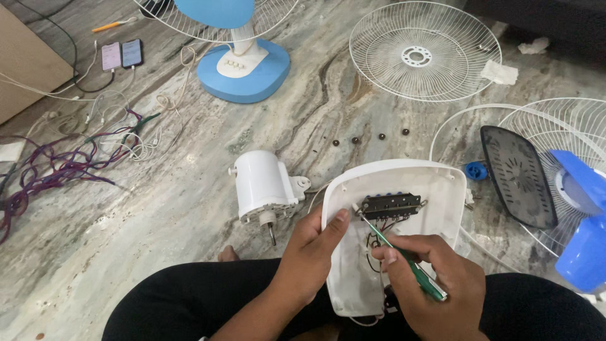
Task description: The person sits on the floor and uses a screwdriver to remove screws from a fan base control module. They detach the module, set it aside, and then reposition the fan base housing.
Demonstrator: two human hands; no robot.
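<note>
A white fan base shell (435, 189) lies upside down on my lap, its hollow inside facing up. A black switch block (391, 205) with wires sits inside it. My left hand (312, 256) grips the shell's left rim, thumb pressed near the block. My right hand (435, 287) holds a green-handled screwdriver (410, 265), its tip touching the left end of the switch block. A white fan motor housing (262, 186) with its shaft pointing toward me lies on the floor just left of the shell.
On the marble floor: a blue-based table fan (243, 66) at the back, a loose white grille (424, 50), several small dark screws (369, 139), a dark oval cover (516, 173), blue blades in a grille (584, 208) at right, tangled wires (69, 161) and two phones (121, 55) at left.
</note>
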